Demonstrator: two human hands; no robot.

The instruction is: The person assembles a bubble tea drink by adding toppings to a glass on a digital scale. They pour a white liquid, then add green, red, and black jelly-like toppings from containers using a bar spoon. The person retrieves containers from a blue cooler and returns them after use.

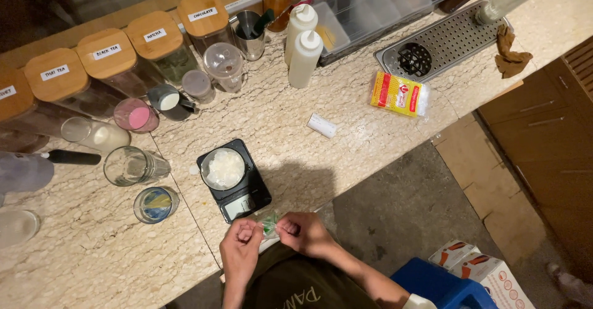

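- Since the cream, brown-veined marble counter (309,130) is the biggest surface, I log it first: polished stone, seamed in slabs, everything lined up along its far edge so the near strip stays free for the hands.
- Row of clear square jars with round-cornered bamboo lids (111,52) stands at the back, labels facing up, presumably so they read from above.
- Perforated steel drip tray (445,40) sits far right, a crumpled brown cloth (511,54) touching its end.
- Two white plastic squeeze bottles (304,49) stand upright together, nozzles up.
- Small black digital scale (235,182) lies near the counter edge, just beyond the hands; a round container of white, icy-looking contents (223,169) rests on its platform, display towards me.
- Clear drinking glass (133,165) and a shorter glass with a bluish base (154,204) sit left of the scale.
- Yellow and red plastic packet (398,93) lies flat, well apart.
- Left hand (241,247) and right hand (304,232) are both pinched on a small green and clear sachet (269,224), held between them over the counter edge, fingertips gripping opposite ends. Contents too small to tell.
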